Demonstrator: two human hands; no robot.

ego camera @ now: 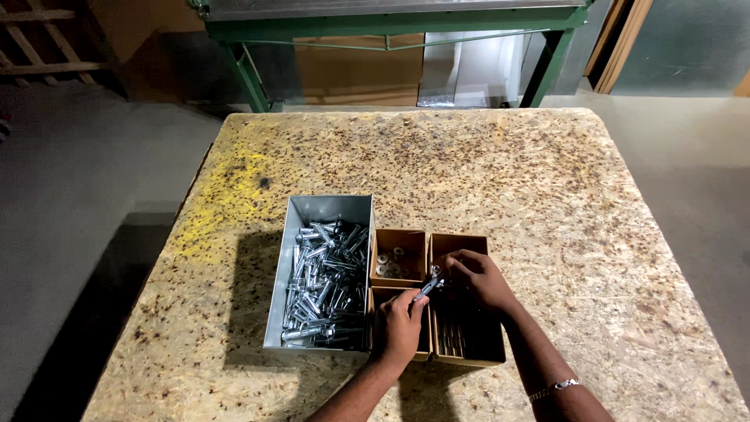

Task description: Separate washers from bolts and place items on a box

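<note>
My left hand (400,322) grips a shiny metal bolt (428,288) and holds it over the small cardboard boxes. My right hand (478,278) has its fingertips on the upper end of the same bolt. A metal tray (326,209) to the left is full of several silver bolts. Beside it stands a small cardboard box (398,241) with a few washers in it. A long cardboard box (464,358) under my right hand holds thin metal rods. Another small box under my left hand is mostly hidden.
The boxes rest on a chipboard table (484,172) with a yellow stain at its left. A green metal machine frame (250,78) stands behind the table. Wooden pallets (39,39) lean at the far left. The grey floor surrounds the table.
</note>
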